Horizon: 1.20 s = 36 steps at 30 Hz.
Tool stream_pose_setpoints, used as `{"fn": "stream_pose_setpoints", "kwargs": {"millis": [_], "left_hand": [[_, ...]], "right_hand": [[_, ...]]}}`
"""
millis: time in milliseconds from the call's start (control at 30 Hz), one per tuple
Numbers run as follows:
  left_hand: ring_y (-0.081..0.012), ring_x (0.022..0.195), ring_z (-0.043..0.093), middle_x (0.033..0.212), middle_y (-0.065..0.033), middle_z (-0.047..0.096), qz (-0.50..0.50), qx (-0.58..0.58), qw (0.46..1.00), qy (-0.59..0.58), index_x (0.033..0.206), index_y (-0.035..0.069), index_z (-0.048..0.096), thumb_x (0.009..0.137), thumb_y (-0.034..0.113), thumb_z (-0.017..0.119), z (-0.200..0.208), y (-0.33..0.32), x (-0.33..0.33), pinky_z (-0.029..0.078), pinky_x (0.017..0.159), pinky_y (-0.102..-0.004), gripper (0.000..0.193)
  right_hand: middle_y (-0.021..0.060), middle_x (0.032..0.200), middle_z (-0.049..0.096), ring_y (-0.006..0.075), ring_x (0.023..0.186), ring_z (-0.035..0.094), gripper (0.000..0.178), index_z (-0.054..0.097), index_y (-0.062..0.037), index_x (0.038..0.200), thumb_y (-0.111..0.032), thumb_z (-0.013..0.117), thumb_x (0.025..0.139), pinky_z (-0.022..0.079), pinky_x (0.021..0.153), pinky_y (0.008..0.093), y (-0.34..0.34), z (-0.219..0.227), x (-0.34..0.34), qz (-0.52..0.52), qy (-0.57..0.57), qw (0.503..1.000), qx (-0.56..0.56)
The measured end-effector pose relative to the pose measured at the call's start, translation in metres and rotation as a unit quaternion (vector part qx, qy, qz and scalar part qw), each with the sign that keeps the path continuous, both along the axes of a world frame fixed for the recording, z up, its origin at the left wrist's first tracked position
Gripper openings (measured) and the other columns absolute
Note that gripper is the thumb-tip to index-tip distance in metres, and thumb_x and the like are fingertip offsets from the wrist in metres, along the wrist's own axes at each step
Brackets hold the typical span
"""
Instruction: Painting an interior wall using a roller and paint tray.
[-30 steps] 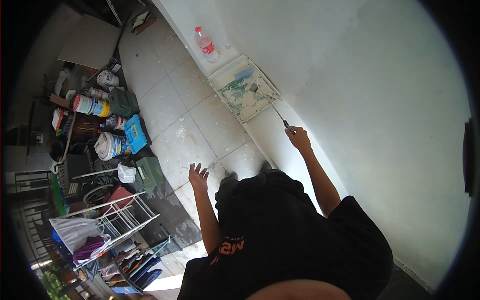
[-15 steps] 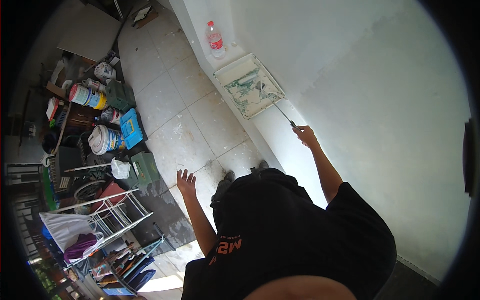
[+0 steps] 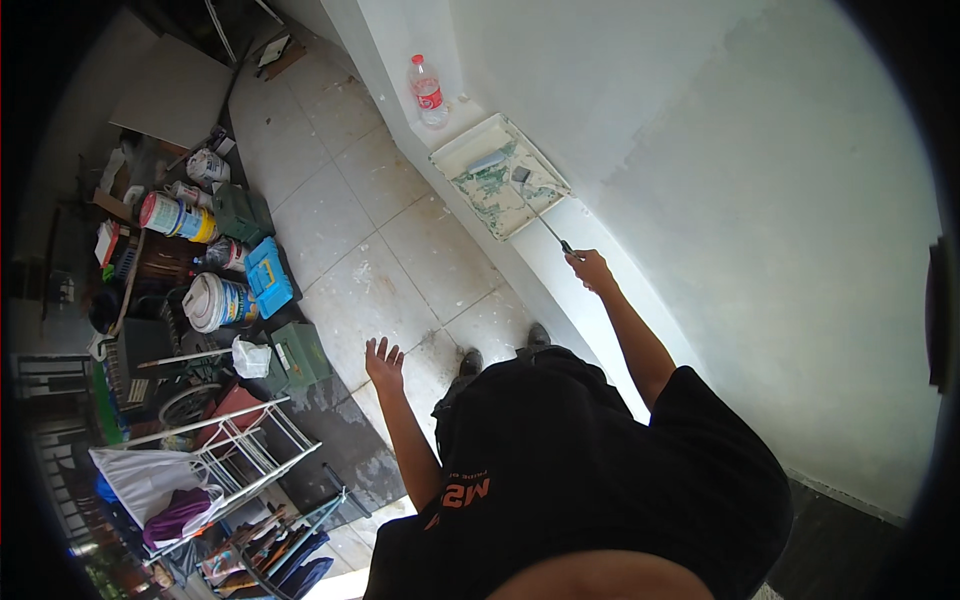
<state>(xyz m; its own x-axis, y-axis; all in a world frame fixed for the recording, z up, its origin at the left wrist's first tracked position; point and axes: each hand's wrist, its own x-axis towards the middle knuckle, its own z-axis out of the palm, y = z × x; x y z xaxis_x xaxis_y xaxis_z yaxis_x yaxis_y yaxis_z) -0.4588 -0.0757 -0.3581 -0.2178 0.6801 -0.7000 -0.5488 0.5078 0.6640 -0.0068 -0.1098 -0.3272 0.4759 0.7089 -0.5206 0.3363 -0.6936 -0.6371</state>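
My right hand [image 3: 592,272] is closed around the dark handle of a paint roller [image 3: 487,162]. The roller's thin shaft reaches over a shallow, off-white paint tray [image 3: 555,184], and its pale sleeve lies inside the tray. Pale and green paint smears the tray's bottom. A small grey patch shows near the end of the shaft; what it is I cannot make out. My left hand [image 3: 384,362] hangs over the tiled floor, fingers spread, holding nothing. Beyond the tray, on the same white ledge [image 3: 610,345], stands a clear plastic bottle [image 3: 428,95] with a red cap and red label.
A pale wall [image 3: 740,260] rises along the right. Down the left side are paint buckets [image 3: 206,303], a blue toolbox [image 3: 268,277], green cases [image 3: 301,354] and a white metal rack [image 3: 262,434] with cloths. My shoes [image 3: 471,361] stand on the tiles beside the ledge.
My right hand has shifted left toward the tray, and the roller's sleeve has moved a little left within it. My left hand stays open. The whole view has shifted slightly.
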Motion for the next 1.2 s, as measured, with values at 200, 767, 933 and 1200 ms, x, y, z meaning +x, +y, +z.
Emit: {"fn": "stream_pose_setpoints", "kwargs": {"millis": [200,767,933,1200], "left_hand": [[-0.0272,0.096,0.049,0.122,-0.0067,0.048,-0.026,0.004,1.000,0.003,0.132,0.015,0.035,0.085,0.046,0.049,-0.003,0.006,-0.001,0.038,0.083,-0.0416,0.058],[-0.0280,0.096,0.049,0.119,-0.0068,0.050,-0.060,0.004,0.998,0.000,0.131,0.015,0.036,0.085,0.046,0.049,-0.024,0.021,-0.080,0.038,0.082,-0.0423,0.057],[-0.0287,0.098,0.050,0.121,-0.0066,0.050,-0.123,-0.037,0.992,0.007,0.131,0.013,0.035,0.085,0.046,0.048,-0.035,0.022,-0.095,0.039,0.082,-0.0419,0.058],[-0.0250,0.089,0.051,0.115,-0.0068,0.052,-0.148,0.006,0.989,0.011,0.131,0.013,0.036,0.086,0.046,0.046,-0.010,0.047,-0.079,0.040,0.077,-0.0397,0.056]], "right_hand": [[0.0011,0.051,0.046,0.0104,0.035,0.041,0.031,0.063,-0.0071,0.093,-0.036,0.056,0.083,0.034,0.032,0.0273,-0.048,-0.011,-0.018,-0.012,0.016,1.000,0.009],[0.0034,0.051,0.048,0.0145,0.037,0.047,0.034,0.062,-0.0060,0.092,-0.037,0.053,0.084,0.040,0.034,0.0305,-0.053,0.004,-0.120,-0.093,0.003,0.996,-0.013],[0.0087,0.056,0.054,0.0183,0.041,0.053,0.035,0.062,-0.0042,0.093,-0.036,0.053,0.083,0.044,0.039,0.0321,-0.058,0.009,-0.143,-0.113,-0.016,0.993,-0.007],[0.0145,0.074,0.064,0.0233,0.054,0.061,0.037,0.060,0.0019,0.091,-0.033,0.050,0.084,0.049,0.053,0.0343,0.026,0.021,-0.114,-0.068,-0.074,0.993,-0.058]]}}
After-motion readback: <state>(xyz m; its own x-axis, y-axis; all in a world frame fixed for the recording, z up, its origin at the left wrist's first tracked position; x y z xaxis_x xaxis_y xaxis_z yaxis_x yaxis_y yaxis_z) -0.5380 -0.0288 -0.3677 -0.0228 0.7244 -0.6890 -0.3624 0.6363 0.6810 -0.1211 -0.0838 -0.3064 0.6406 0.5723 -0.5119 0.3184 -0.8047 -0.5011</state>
